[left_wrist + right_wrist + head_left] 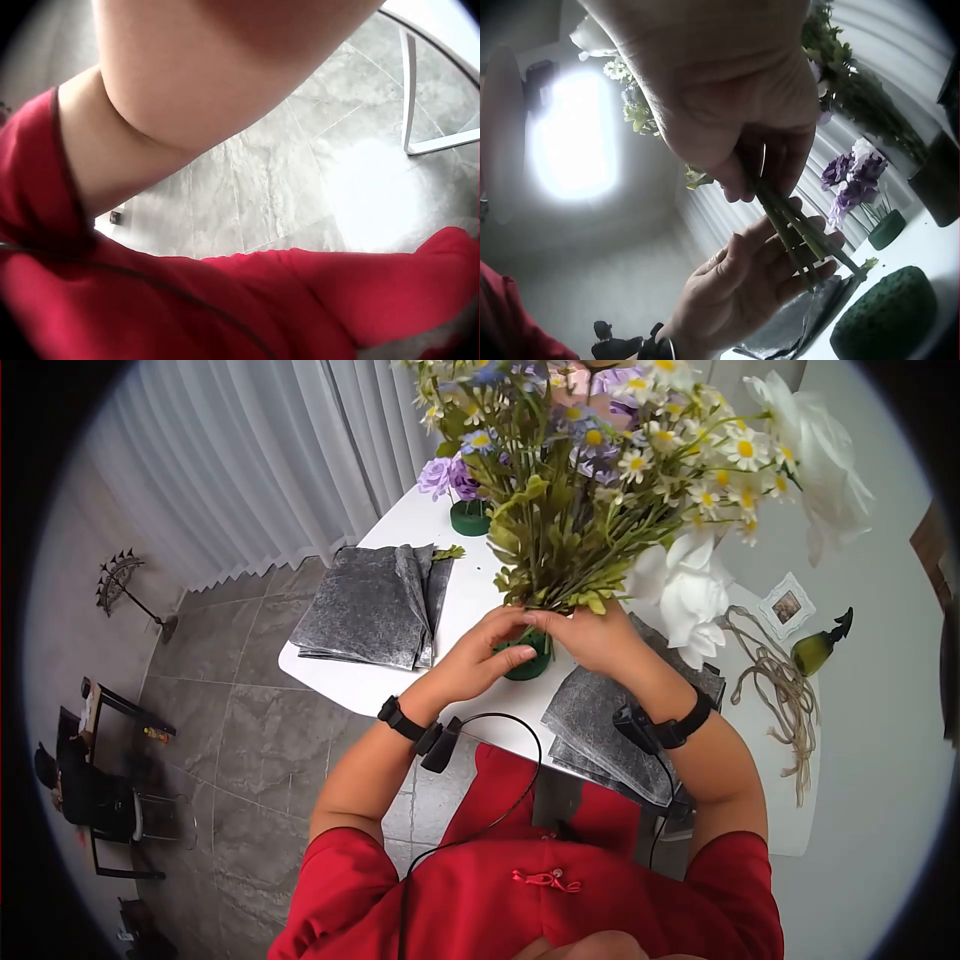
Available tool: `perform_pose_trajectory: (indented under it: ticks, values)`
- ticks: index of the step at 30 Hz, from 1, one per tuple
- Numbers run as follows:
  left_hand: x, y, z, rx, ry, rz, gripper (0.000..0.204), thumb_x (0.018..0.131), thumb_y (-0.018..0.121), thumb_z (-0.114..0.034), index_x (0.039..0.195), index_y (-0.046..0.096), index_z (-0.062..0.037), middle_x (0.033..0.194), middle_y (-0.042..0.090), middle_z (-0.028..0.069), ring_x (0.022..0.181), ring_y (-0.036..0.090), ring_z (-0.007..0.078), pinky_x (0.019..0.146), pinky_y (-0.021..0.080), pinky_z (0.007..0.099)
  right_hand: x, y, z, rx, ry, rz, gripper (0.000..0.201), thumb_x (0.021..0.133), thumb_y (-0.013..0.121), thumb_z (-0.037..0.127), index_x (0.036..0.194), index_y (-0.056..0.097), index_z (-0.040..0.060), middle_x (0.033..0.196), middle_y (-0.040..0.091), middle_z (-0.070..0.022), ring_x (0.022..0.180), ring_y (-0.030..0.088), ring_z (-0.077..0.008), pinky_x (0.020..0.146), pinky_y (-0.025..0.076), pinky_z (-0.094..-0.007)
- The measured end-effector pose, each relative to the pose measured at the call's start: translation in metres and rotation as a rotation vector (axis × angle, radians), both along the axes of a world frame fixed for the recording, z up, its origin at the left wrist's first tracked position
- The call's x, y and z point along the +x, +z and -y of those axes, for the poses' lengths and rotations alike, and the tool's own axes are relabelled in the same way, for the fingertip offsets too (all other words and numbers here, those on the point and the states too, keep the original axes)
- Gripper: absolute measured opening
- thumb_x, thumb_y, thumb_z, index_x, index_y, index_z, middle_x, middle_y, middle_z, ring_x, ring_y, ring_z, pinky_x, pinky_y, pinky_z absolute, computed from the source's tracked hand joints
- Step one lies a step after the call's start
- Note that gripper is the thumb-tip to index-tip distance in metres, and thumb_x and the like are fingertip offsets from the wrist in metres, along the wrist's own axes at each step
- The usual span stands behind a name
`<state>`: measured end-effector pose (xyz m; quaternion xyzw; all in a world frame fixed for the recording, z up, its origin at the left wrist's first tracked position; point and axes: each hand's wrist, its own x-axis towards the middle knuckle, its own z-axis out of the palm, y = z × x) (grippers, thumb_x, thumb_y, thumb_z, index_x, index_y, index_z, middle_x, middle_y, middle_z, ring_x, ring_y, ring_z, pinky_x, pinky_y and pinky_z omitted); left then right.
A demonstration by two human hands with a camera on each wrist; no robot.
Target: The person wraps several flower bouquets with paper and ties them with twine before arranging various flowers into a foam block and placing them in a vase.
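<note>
My right hand (592, 642) grips a large bouquet of flowers (570, 510) by its green stems (795, 232), which show below the fist in the right wrist view. Daisies, white blooms and blue flowers spread above it. My left hand (478, 658) is beside the stems, palm turned toward them with fingers extended; in the right wrist view the left hand (731, 292) overlaps the stem ends. Below both hands, a round green foam block (530, 660) sits on the white table. The left wrist view holds only my arm, red clothing and the floor.
Grey marbled sheets (365, 605) lie at the table's left, with more grey sheets (610, 730) under my right forearm. Purple flowers (450, 478) stand in green foam behind. Rope (775, 680), a photo frame (787, 605) and a green spray bottle (815, 650) are at right.
</note>
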<state>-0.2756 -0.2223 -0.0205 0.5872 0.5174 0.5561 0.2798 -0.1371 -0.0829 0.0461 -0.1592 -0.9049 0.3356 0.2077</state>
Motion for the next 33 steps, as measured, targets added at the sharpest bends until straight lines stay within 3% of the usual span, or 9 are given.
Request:
perform_pose_trajectory:
  ticks: [3, 6, 9, 17, 20, 25, 29, 31, 33]
  values:
    - [0.015, -0.017, -0.011, 0.000, -0.072, 0.055, 0.030, 0.096, 0.056, -0.021, 0.118, 0.054, -0.0007, 0.100, 0.056, 0.0062, 0.098, 0.053, 0.0166, 0.089, 0.042, 0.0296, 0.006, -0.003, 0.009, 0.082, 0.190, -0.066, 0.029, 0.085, 0.067, 0.028, 0.103, 0.067, 0.0055, 0.096, 0.070, -0.0090, 0.089, 0.066, -0.0239, 0.082, 0.050, -0.0346]
    - [0.015, -0.024, -0.019, -0.103, -0.276, 0.208, 0.028, 0.098, 0.052, -0.018, 0.118, 0.050, 0.0009, 0.096, 0.061, 0.0051, 0.088, 0.058, 0.0130, 0.082, 0.047, 0.0273, 0.017, 0.006, 0.015, -0.338, 0.122, 0.108, 0.036, 0.085, 0.068, 0.027, 0.109, 0.062, 0.0017, 0.092, 0.068, -0.0109, 0.089, 0.065, -0.0239, 0.083, 0.050, -0.0358]
    - [0.025, -0.029, -0.015, -0.118, -0.070, 0.256, 0.024, 0.101, 0.045, -0.020, 0.111, 0.052, 0.0003, 0.084, 0.060, 0.0049, 0.075, 0.056, 0.0117, 0.074, 0.047, 0.0265, 0.044, -0.012, -0.002, -0.172, 0.154, 0.102, 0.055, 0.086, 0.068, 0.025, 0.130, 0.045, 0.0008, 0.127, 0.052, -0.0188, 0.115, 0.054, -0.0281, 0.097, 0.044, -0.0377]
    - [0.073, -0.026, 0.021, -0.045, 0.048, 0.059, 0.022, 0.098, 0.039, -0.012, 0.093, 0.056, 0.0003, 0.074, 0.059, 0.0054, 0.065, 0.053, 0.0135, 0.062, 0.044, 0.0293, 0.197, -0.071, 0.007, 0.355, 0.115, 0.327, 0.069, 0.081, 0.068, 0.041, 0.134, 0.045, 0.0042, 0.136, 0.046, -0.0192, 0.128, 0.041, -0.0347, 0.107, 0.031, -0.0475]
    - [0.086, -0.087, 0.027, 0.053, 0.175, -0.122, 0.022, 0.096, 0.039, -0.010, 0.096, 0.059, 0.0006, 0.073, 0.060, 0.0057, 0.064, 0.055, 0.0162, 0.059, 0.043, 0.0323, 0.235, -0.086, 0.018, 0.352, 0.089, 0.505, 0.069, 0.081, 0.067, 0.042, 0.136, 0.044, 0.0070, 0.142, 0.041, -0.0170, 0.134, 0.036, -0.0331, 0.111, 0.024, -0.0505]
    - [0.112, -0.074, 0.022, -0.083, 0.112, 0.055, 0.022, 0.100, 0.044, -0.019, 0.096, 0.056, -0.0015, 0.070, 0.052, 0.0004, 0.061, 0.047, 0.0097, 0.056, 0.040, 0.0262, 0.262, -0.083, 0.005, 0.388, 0.150, 0.376, 0.068, 0.080, 0.067, 0.043, 0.135, 0.046, 0.0090, 0.141, 0.043, -0.0145, 0.132, 0.037, -0.0335, 0.113, 0.022, -0.0506]
    - [0.123, -0.067, 0.016, -0.199, 0.090, 0.164, 0.021, 0.101, 0.045, -0.020, 0.096, 0.056, -0.0029, 0.071, 0.049, -0.0011, 0.061, 0.044, 0.0066, 0.056, 0.038, 0.0235, 0.288, -0.097, -0.022, 0.260, -0.055, 0.194, 0.062, 0.081, 0.068, 0.030, 0.133, 0.046, 0.0060, 0.139, 0.043, -0.0195, 0.123, 0.045, -0.0370, 0.105, 0.036, -0.0490]
    - [0.128, -0.064, 0.012, -0.190, 0.095, 0.161, 0.021, 0.101, 0.045, -0.020, 0.097, 0.056, -0.0031, 0.071, 0.049, -0.0013, 0.060, 0.044, 0.0065, 0.056, 0.038, 0.0234, 0.297, -0.117, -0.034, -0.048, -0.646, -0.026, 0.064, 0.082, 0.069, 0.022, 0.136, 0.041, 0.0015, 0.137, 0.044, -0.0216, 0.119, 0.050, -0.0328, 0.095, 0.045, -0.0436]
    - [0.132, -0.059, 0.011, -0.188, 0.073, 0.184, 0.020, 0.101, 0.045, -0.019, 0.097, 0.056, -0.0031, 0.072, 0.049, -0.0017, 0.061, 0.044, 0.0064, 0.056, 0.038, 0.0233, 0.299, -0.121, -0.043, -0.380, -0.698, -0.156, 0.064, 0.083, 0.068, 0.019, 0.136, 0.039, -0.0007, 0.137, 0.043, -0.0217, 0.118, 0.051, -0.0298, 0.091, 0.046, -0.0406]
